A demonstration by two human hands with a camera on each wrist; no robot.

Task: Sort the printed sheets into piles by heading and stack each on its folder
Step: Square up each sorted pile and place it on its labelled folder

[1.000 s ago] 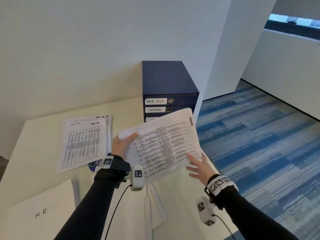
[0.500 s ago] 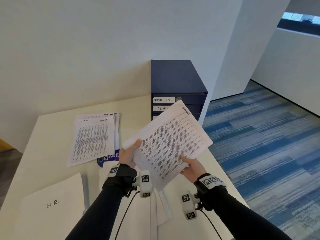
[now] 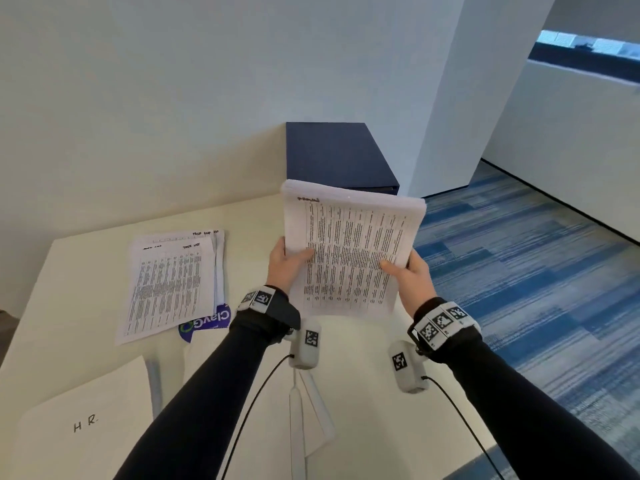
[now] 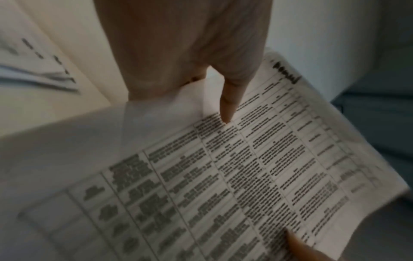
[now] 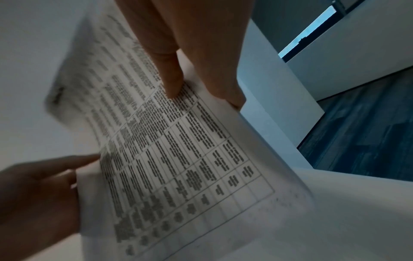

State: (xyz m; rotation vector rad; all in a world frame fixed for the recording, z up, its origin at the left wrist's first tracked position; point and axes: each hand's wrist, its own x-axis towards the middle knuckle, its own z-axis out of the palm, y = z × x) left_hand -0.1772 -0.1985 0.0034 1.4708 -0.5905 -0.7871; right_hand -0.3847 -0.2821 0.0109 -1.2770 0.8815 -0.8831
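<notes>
Both hands hold a stack of printed sheets (image 3: 349, 251) (image 4: 257, 167) (image 5: 178, 150) upright above the table, its heading at the top. My left hand (image 3: 285, 263) (image 4: 190, 58) grips the stack's left edge, thumb on the print. On the right edge my right hand (image 3: 410, 271) (image 5: 192, 53) grips it the same way. A pile of sheets headed "Task List" (image 3: 171, 282) lies on a blue and white folder (image 3: 207, 323) at the table's left. A white folder marked "H.R." (image 3: 83, 427) lies at the near left.
A dark blue drawer cabinet (image 3: 337, 155) stands at the table's far right corner against the wall, behind the held stack. White folders (image 3: 308, 403) lie under my forearms. The table's right edge (image 3: 429, 375) drops to blue carpet (image 3: 536, 271).
The stack has turned from a slant to upright and squared. My right hand came off the open reach and took hold of the right edge. The view has shifted right.
</notes>
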